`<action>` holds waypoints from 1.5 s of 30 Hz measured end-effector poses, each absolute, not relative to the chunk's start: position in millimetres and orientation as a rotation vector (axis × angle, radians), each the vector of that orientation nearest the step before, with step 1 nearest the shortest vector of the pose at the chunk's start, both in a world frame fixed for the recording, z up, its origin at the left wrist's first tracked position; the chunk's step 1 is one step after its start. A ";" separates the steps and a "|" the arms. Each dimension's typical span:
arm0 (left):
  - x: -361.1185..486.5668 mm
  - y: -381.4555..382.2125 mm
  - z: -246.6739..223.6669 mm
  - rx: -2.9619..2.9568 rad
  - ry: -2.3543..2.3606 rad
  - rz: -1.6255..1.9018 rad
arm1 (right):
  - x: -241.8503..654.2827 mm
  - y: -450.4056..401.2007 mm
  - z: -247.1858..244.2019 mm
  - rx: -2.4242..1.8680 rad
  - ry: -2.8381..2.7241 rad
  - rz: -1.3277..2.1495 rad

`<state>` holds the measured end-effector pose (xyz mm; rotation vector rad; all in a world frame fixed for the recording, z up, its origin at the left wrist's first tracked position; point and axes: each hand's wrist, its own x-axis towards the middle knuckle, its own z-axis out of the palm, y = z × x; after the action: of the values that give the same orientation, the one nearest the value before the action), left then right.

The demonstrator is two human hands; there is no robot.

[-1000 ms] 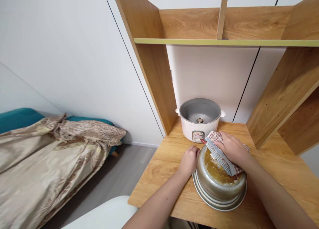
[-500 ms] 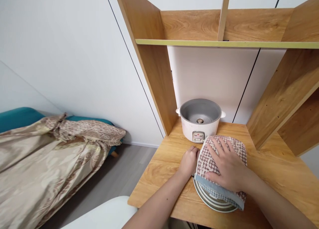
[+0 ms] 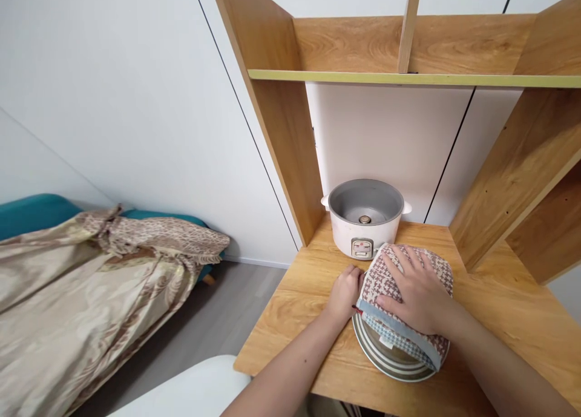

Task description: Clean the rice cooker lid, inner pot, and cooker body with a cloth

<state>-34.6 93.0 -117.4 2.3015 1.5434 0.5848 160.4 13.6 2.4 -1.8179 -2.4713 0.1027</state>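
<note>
Pressing patterned cloth [image 3: 374, 282] flat over upturned pot [image 3: 399, 361], right hand's fingers [image 3: 396, 275] spread, gripping nothing.

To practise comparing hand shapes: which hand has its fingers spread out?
The right hand, spread on top of the patterned cloth; the left hand is curled beside it.

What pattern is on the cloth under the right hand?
Brown-and-white houndstooth with a light blue band; the cloth shows best in the head view.

Left hand [image 3: 345, 291]: curled | Right hand [image 3: 412, 295]: palm down, splayed
</note>
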 end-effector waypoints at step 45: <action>-34.5 91.6 -130.4 2.325 1.519 0.729 | 164.8 17.1 7.4 -2.367 -2.113 -0.036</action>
<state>-34.5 91.6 -130.4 2.3252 1.5191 0.7292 164.8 17.1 7.4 -2.3672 -2.1127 -0.0359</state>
